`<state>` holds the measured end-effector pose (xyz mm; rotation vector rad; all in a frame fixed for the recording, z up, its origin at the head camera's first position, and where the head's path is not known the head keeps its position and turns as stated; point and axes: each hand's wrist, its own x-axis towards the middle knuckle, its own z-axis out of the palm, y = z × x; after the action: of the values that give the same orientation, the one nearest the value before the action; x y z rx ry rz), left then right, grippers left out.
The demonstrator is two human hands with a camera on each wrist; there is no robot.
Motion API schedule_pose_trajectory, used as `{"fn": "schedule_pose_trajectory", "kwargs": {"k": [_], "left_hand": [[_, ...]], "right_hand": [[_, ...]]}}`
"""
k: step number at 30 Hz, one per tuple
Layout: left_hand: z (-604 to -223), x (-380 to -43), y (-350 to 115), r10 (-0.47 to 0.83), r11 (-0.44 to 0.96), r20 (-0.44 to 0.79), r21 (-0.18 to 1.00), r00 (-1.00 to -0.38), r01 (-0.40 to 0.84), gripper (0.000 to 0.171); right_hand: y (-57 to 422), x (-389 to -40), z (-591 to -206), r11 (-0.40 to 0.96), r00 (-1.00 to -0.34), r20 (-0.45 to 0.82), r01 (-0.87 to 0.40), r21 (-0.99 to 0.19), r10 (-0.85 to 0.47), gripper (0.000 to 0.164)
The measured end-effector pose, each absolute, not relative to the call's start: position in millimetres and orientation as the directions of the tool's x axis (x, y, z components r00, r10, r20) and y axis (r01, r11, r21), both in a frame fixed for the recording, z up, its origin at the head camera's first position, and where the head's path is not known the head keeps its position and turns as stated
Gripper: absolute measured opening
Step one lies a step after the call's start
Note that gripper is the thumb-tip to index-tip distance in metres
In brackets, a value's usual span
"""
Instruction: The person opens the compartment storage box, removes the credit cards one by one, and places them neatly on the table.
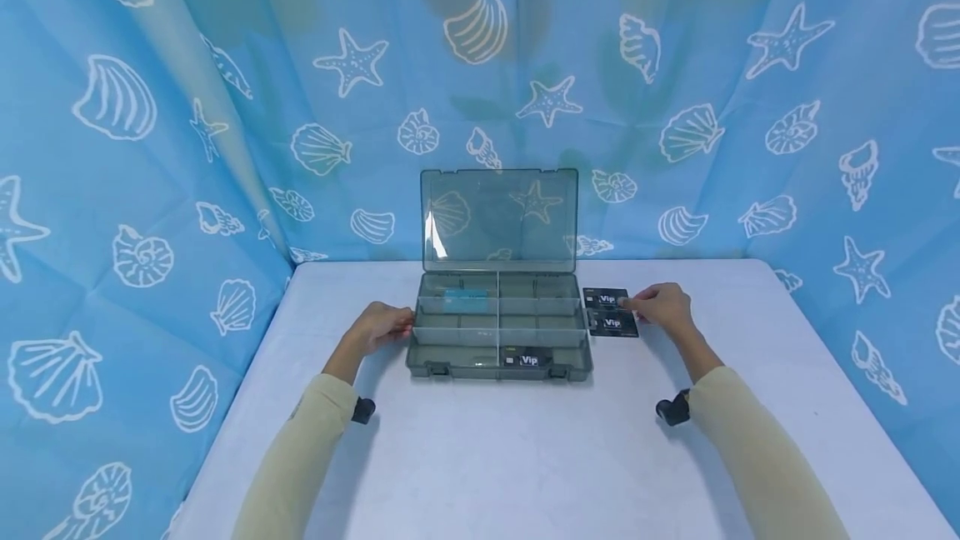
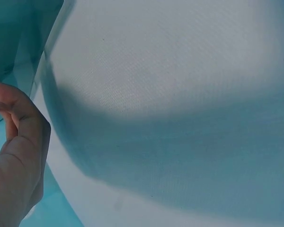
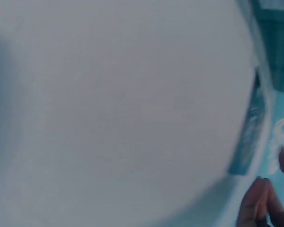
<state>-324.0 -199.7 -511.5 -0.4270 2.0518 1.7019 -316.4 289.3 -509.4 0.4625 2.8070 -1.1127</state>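
A grey translucent compartment box (image 1: 459,375) stands on the table with its lid (image 1: 498,223) raised. My left hand (image 1: 381,325) holds the box's left wall with bent fingers; in the left wrist view that hand (image 2: 21,142) is at the frame's edge. A black Vip card (image 1: 527,359) lies in the front right compartment and a blue card (image 1: 465,301) in the back left one. Right of the box, two more Vip cards lie one behind the other: a rear card (image 1: 597,298) and a front card (image 1: 612,324). My right hand (image 1: 663,307) touches the rear card's right edge, thumb and fingers apart.
A white cloth covers the table (image 1: 480,457). Behind it and along both sides hangs a blue curtain (image 1: 420,65) with white shells and starfish. A black wrist camera (image 1: 672,408) sits below the right sleeve, another camera (image 1: 363,411) by the left.
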Motion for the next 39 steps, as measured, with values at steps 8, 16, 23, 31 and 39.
{"fn": "schedule_pose_trajectory", "kwargs": {"k": [8, 16, 23, 31, 39], "left_hand": [[-514, -325, -200, 0.031, 0.188, -0.519, 0.842, -0.854, -0.505, 0.030], [-514, -327, -199, 0.027, 0.186, -0.523, 0.840, -0.852, -0.510, 0.031], [-514, -325, -199, 0.028, 0.189, -0.518, 0.842, -0.855, -0.505, 0.031], [-512, -323, -198, 0.032, 0.179, -0.506, 0.852, -0.862, -0.493, 0.033], [-513, -322, -198, 0.032, 0.171, -0.496, 0.858, -0.868, -0.484, 0.032]], "right_hand": [[227, -294, -471, 0.574, -0.988, -0.113, 0.034, -0.818, -0.104, 0.038], [181, -263, -469, 0.589, -0.894, -0.337, 0.107, -0.801, -0.295, 0.036], [171, -256, -474, 0.623, -0.853, -0.419, 0.151, -0.767, -0.309, 0.050], [165, -255, -478, 0.368, -0.820, -0.453, 0.325, -0.871, -0.349, 0.060], [164, -250, -481, 0.241, -0.828, -0.484, 0.427, -0.872, -0.284, 0.067]]}}
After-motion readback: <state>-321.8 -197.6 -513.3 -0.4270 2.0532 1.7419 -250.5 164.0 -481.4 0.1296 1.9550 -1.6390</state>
